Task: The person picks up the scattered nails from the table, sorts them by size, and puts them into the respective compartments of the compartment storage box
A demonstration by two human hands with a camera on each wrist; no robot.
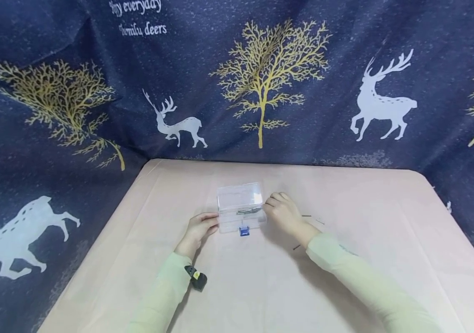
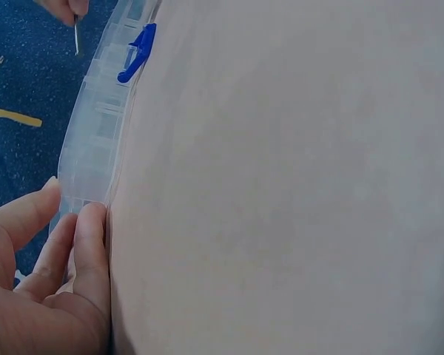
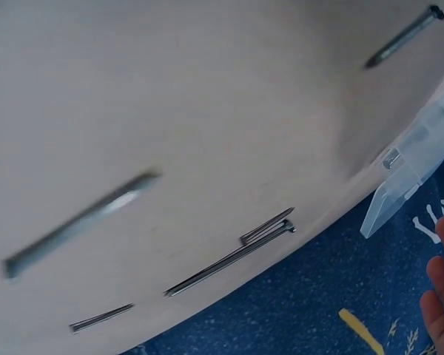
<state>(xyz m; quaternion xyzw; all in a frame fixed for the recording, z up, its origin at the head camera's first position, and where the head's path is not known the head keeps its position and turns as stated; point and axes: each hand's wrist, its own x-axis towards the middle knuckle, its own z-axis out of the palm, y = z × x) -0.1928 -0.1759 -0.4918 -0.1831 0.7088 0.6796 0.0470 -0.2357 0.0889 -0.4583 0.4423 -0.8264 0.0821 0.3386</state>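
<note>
A clear plastic box [image 1: 230, 226] with a blue latch [image 1: 244, 231] stands with its lid [image 1: 240, 196] raised and several nails [image 1: 248, 211] lying inside. At its left end my left hand [image 1: 199, 227] holds the box, thumb at the rim and fingertips against the end wall in the left wrist view. My right hand [image 1: 281, 212] is just off the box's right end. In the left wrist view it pinches a nail [image 2: 77, 37], which points downward. Only a few of its fingers [image 3: 440, 296] show in the right wrist view.
Loose nails of different lengths lie right of the box, among them a thick nail [image 3: 81, 223], a long thin nail [image 3: 226, 260] and a short nail [image 3: 101, 318]. Another nail [image 3: 403, 37] lies apart. A dark blue cloth [image 1: 303, 138] hangs behind the pale tabletop [image 1: 237, 286].
</note>
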